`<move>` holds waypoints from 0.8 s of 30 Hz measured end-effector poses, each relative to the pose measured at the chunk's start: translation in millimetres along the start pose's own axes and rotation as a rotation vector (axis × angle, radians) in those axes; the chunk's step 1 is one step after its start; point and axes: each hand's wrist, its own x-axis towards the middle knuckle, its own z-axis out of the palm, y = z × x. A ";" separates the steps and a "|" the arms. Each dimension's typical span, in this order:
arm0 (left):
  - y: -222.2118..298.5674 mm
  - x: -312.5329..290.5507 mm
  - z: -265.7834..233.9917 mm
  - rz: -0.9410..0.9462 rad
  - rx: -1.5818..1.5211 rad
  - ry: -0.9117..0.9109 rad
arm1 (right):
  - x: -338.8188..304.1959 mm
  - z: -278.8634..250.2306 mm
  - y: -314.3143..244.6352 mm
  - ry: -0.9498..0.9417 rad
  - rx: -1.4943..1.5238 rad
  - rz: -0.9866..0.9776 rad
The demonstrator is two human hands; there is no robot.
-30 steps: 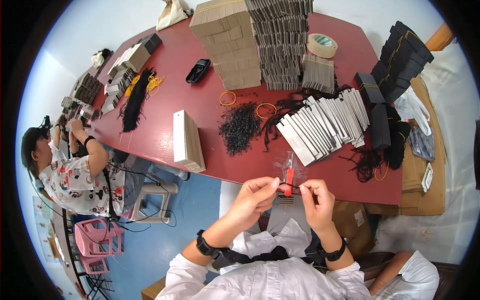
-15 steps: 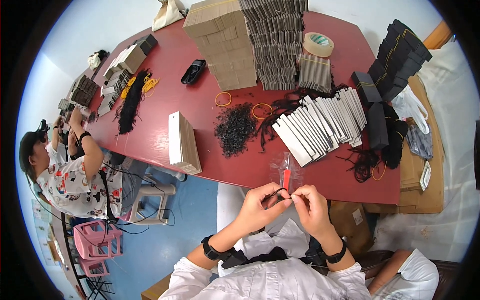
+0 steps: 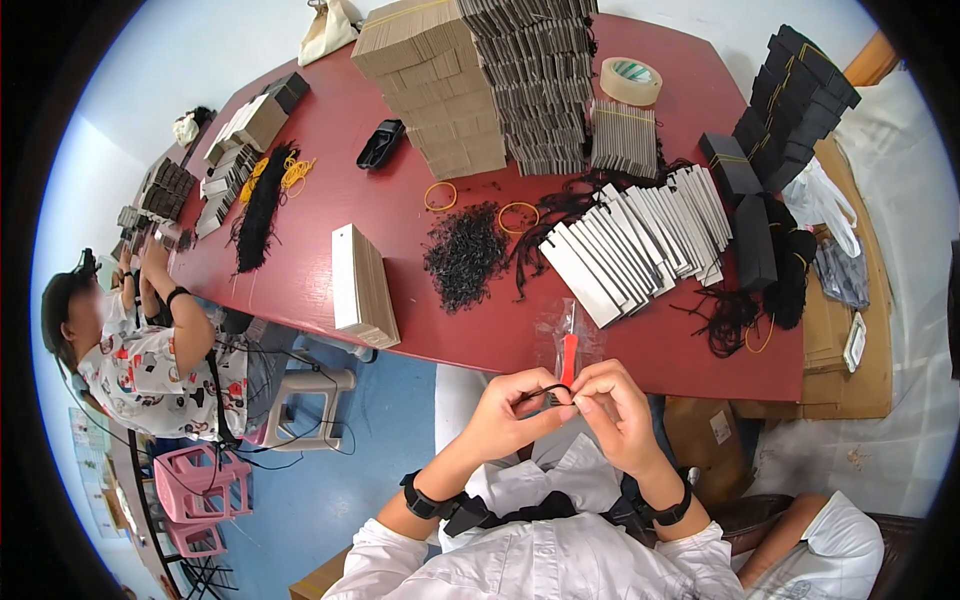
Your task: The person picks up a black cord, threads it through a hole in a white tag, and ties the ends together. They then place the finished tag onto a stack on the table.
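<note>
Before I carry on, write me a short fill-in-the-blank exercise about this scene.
1. The left hand and right hand hold a ____ cord.
2. The tool handle is ____.
3. In the picture, the tape roll lies ____ of the tall cardboard stacks.
4. The floor is ____.

Missing words: black; red; right; blue.

A dark red table (image 3: 330, 190) carries most things. At its far side stand tall stacks of brown cardboard (image 3: 425, 110), with a small banded cardboard bundle (image 3: 623, 140) to their right. White cards (image 3: 630, 255) fan out at right, near black boxes (image 3: 797, 108). A pile of small black pieces (image 3: 465, 257) lies mid-table, a block of cards (image 3: 362, 290) left of it, a red-handled tool (image 3: 569, 355) at the near edge. Stools (image 3: 195, 470) stand on the blue floor (image 3: 390, 420) at left.
</note>
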 end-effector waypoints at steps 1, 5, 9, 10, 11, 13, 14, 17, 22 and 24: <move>0.8 0.2 0.2 0.007 0.002 0.000 | -0.4 0.2 0.9 0.001 -0.001 0.001; 1.4 -2.0 0.7 0.005 -0.063 0.017 | -0.3 1.6 3.1 0.016 -0.160 -0.124; 2.5 -3.4 -0.5 0.008 -0.058 0.007 | -1.4 3.2 5.7 0.003 -0.080 -0.082; 6.6 -2.4 0.6 0.007 -0.114 -0.013 | -2.3 3.3 5.9 0.002 -0.080 -0.081; 8.7 -1.9 1.2 0.006 -0.170 -0.033 | -3.4 3.4 6.0 -0.010 -0.012 -0.026; 4.6 -1.8 -0.6 -0.041 -0.275 -0.072 | -4.1 4.6 5.7 -0.024 0.059 0.028; 3.2 -1.7 -1.1 -0.089 -0.381 -0.113 | -3.9 5.6 4.9 -0.021 0.095 0.049; 3.1 -0.5 5.6 -0.132 -0.612 -0.119 | -4.6 5.9 3.4 -0.028 0.102 0.080; -13.7 -3.9 4.7 -0.243 -0.900 -0.221 | -3.9 4.0 -2.0 -0.072 -0.063 0.002; -14.8 -4.4 5.9 -0.263 -0.953 -0.232 | -4.4 5.9 -2.9 -0.032 -0.058 -0.016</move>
